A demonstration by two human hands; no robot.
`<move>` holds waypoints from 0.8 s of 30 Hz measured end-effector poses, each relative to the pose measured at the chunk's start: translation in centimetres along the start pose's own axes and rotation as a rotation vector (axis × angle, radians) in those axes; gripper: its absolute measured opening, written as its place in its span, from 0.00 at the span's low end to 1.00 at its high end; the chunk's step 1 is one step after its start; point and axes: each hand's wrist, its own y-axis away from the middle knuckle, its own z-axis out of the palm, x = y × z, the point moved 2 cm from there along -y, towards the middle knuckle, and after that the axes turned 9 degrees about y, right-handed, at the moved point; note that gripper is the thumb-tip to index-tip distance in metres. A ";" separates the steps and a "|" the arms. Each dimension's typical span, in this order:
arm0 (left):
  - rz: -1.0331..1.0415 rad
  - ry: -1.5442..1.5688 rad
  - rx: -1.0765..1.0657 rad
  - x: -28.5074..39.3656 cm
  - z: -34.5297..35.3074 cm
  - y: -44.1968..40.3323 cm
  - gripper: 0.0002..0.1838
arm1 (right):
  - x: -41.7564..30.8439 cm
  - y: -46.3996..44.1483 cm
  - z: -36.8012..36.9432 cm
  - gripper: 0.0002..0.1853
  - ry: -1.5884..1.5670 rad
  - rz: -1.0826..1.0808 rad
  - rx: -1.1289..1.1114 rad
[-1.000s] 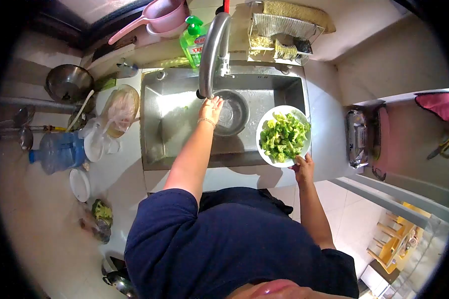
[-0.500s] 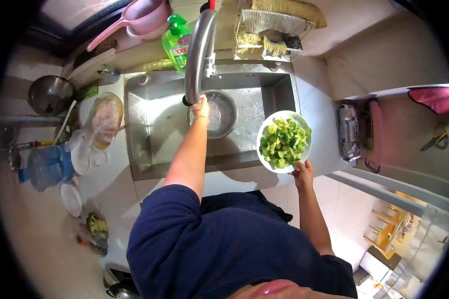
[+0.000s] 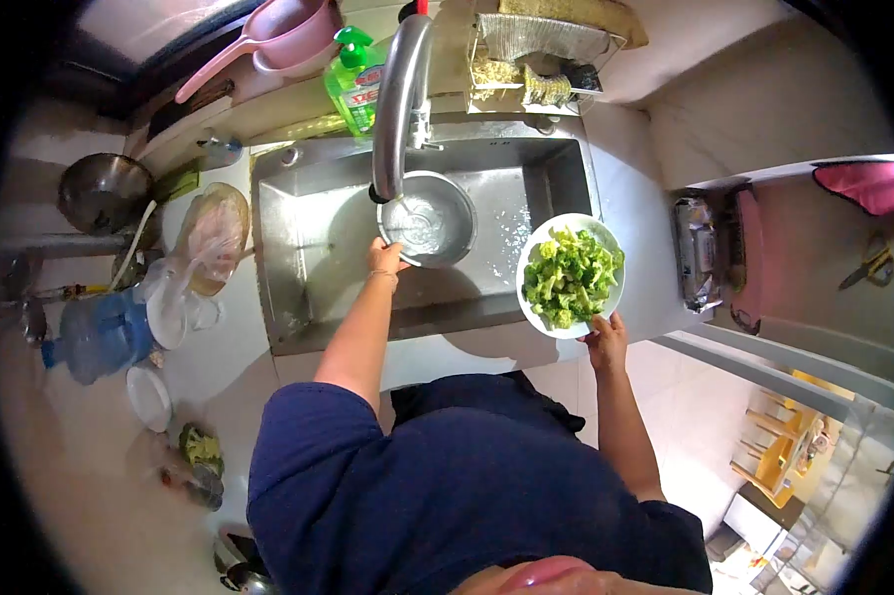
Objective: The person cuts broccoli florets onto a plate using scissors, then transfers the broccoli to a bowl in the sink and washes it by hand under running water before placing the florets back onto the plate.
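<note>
My left hand [image 3: 386,256] pinches the lower left rim of a round metal basin [image 3: 457,220] in the sink. Under the curved faucet [image 3: 399,109], water runs into the basin and its surface swirls. My right hand [image 3: 606,342] grips the lower rim of a white plate [image 3: 534,315], which it holds over the sink's right front corner. Cut green broccoli [image 3: 571,278] is heaped on the plate. The fingers under the plate are partly hidden.
The steel sink [image 3: 328,288] surrounds the basin. Behind it stand a green soap bottle [image 3: 356,89] and a wire rack [image 3: 476,69]. On the left are a bag of food [image 3: 214,238], a blue water jug [image 3: 95,332] and a white lid [image 3: 149,399].
My left hand has moved from under the faucet to the basin's rim and taken hold of it. Water has gathered in the basin. The plate stays in my right hand.
</note>
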 end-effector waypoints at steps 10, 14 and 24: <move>-0.158 0.684 0.033 -2.2 -1.8 5.2 0.16 | -2.1 0.2 1.1 0.16 0.037 0.007 -0.105; -0.233 0.579 -0.016 -1.9 -3.0 6.1 0.12 | -2.6 0.1 1.1 0.16 0.049 0.012 -0.131; -0.162 0.446 0.139 -0.2 0.0 7.9 0.12 | -2.7 0.0 0.6 0.16 0.051 0.008 -0.123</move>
